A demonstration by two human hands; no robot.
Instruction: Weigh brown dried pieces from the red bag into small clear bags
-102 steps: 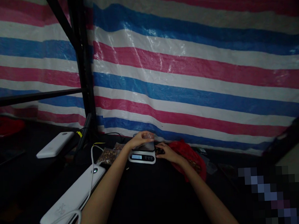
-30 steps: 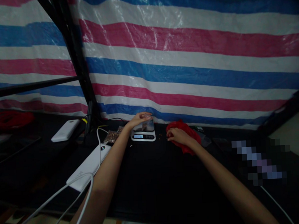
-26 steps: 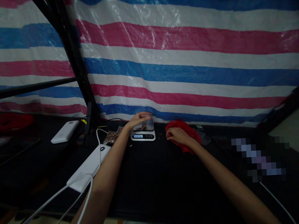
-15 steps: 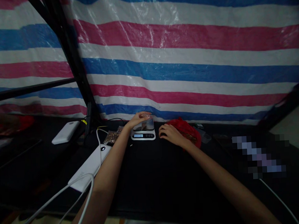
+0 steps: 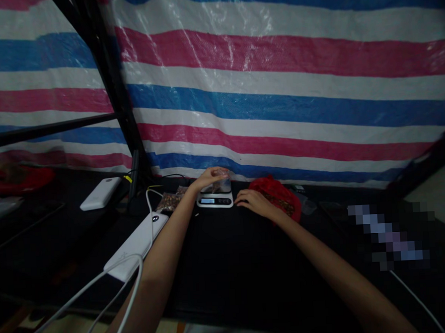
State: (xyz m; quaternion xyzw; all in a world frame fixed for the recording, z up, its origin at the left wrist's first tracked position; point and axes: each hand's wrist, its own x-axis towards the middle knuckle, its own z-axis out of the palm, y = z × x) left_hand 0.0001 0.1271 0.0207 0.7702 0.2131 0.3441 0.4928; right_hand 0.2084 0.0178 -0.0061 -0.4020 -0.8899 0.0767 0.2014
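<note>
A small white digital kitchen scale (image 5: 215, 202) with a lit display stands near the striped sheet. Over its dark weighing plate, my left hand (image 5: 210, 176) grips the upper part of a clear plastic bag (image 5: 221, 185), fingers closed on it. Some small brown pieces seem to lie in the bag's bottom, though the view is dim. My right hand (image 5: 252, 200) rests low between the scale and a red bag (image 5: 270, 186), its fingers loosely stretched close to the scale's right edge. Brown nut-like pieces (image 5: 282, 203) show inside the red bag, partly behind my right wrist.
Filled clear bags (image 5: 168, 201) lie left of my left forearm. A white power bank (image 5: 135, 248) with looping white cables sits closer, and another white power bank (image 5: 100, 192) farther left. Crumpled clear plastic (image 5: 307, 205) lies right of the red bag. A black frame post (image 5: 110, 88) rises at left.
My right hand has shifted slightly left, closer to the scale, its fingers lower. My left hand stays at the clear bag on the scale. The whole view has shifted slightly.
</note>
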